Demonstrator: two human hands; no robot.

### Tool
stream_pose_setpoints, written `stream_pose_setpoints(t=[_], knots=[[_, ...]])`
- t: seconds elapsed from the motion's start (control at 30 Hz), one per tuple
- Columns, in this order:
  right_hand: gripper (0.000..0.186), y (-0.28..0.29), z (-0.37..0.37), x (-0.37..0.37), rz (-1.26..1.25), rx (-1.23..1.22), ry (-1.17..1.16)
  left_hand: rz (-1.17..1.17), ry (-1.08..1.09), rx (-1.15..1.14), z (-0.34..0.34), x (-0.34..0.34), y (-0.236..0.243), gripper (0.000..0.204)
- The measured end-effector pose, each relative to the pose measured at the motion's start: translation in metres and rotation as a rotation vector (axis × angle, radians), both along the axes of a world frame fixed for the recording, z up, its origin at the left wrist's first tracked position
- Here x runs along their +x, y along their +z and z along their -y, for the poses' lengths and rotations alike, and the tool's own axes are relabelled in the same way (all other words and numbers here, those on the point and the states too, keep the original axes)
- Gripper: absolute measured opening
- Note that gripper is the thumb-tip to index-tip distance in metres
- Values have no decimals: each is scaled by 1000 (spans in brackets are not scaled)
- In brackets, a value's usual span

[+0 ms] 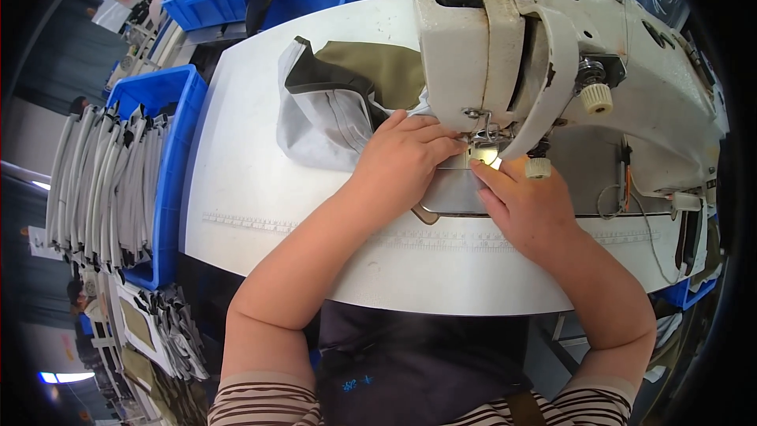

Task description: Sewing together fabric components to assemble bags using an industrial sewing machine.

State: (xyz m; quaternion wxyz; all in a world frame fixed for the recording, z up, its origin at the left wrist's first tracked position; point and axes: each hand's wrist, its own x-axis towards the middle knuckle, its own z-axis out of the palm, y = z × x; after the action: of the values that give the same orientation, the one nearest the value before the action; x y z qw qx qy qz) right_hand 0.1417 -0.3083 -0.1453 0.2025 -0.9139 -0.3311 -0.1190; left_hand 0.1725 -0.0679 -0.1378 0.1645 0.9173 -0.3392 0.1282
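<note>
**Both hands close to presser foot (pixel 486 136)**

Grey-and-olive fabric (pixel 327 120) bunched on white surface (pixel 244 181), left of the foot, probably to keep bulk clear. Left hand (pixel 400 156) unclenched, right hand (pixel 533 203) forefinger extended, seemingly for fine guiding; whether either pinches fabric, cannot tell.

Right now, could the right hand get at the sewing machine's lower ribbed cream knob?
Probably yes: the lower ribbed cream knob overlaps the right hand in this view, and nothing visible blocks it, though the hand would likely have to leave the presser foot.
</note>
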Motion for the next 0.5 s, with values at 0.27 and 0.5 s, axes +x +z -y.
stream_pose_setpoints(t=[0.27, 0.5], knots=[[37, -4, 2, 0, -10, 7, -31, 0, 9, 6, 1, 0, 4, 27], [35, -4, 3, 1, -37, 26, -31, 12, 12, 3, 1, 0, 3, 27]])
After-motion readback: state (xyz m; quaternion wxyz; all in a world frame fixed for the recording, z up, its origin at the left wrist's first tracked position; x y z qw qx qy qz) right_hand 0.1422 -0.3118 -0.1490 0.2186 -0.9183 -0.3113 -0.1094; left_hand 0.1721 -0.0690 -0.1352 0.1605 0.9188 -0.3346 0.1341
